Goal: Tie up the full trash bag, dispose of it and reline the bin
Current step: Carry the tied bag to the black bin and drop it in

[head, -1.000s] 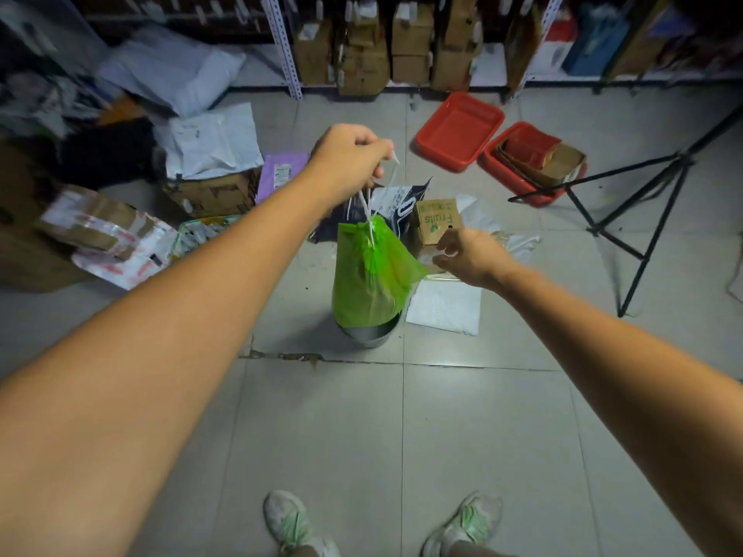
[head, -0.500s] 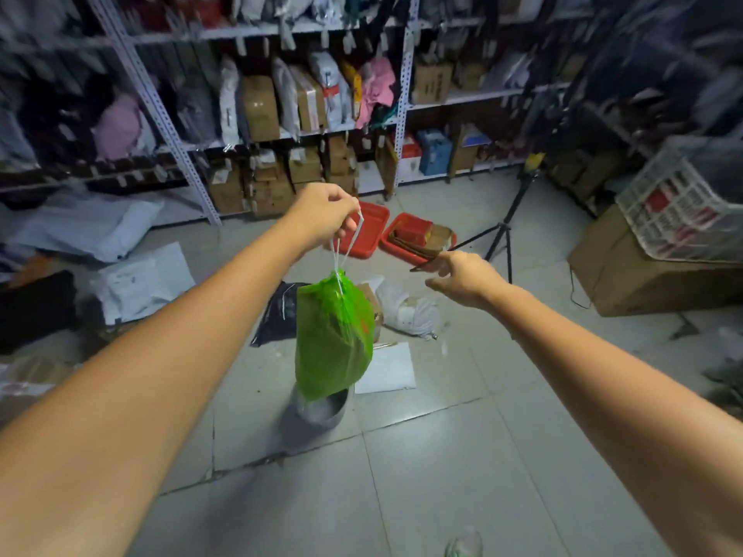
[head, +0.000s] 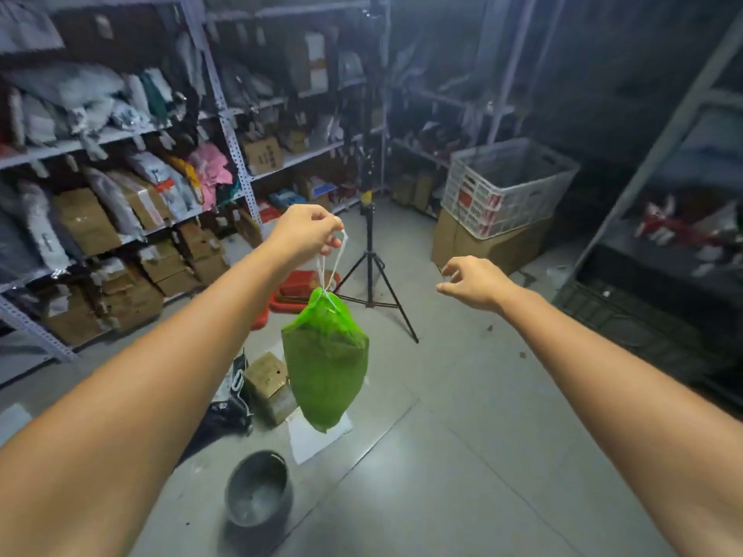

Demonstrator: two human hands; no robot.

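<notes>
A full green trash bag [head: 325, 367] hangs in the air by its white drawstring [head: 331, 261], its mouth cinched shut. My left hand [head: 307, 231] is closed around the top of that drawstring, at centre frame. Below and left of the bag, a small round metal bin [head: 257, 490] stands on the floor with no liner in it. My right hand [head: 474, 281] floats to the right of the bag with loosely curled fingers, holding nothing and touching nothing.
A black tripod [head: 372, 271] stands just behind the bag. Red trays [head: 295, 293], a cardboard box [head: 269, 379], a black bag [head: 229, 408] and a white sheet [head: 313, 436] lie near the bin. Shelves of parcels [head: 120, 203] line the left; a white crate [head: 506, 186] on a box sits at the right.
The bag has been lifted fully clear of the bin and carried right. My right hand has let go and drawn away. The view has swung up and to the right.
</notes>
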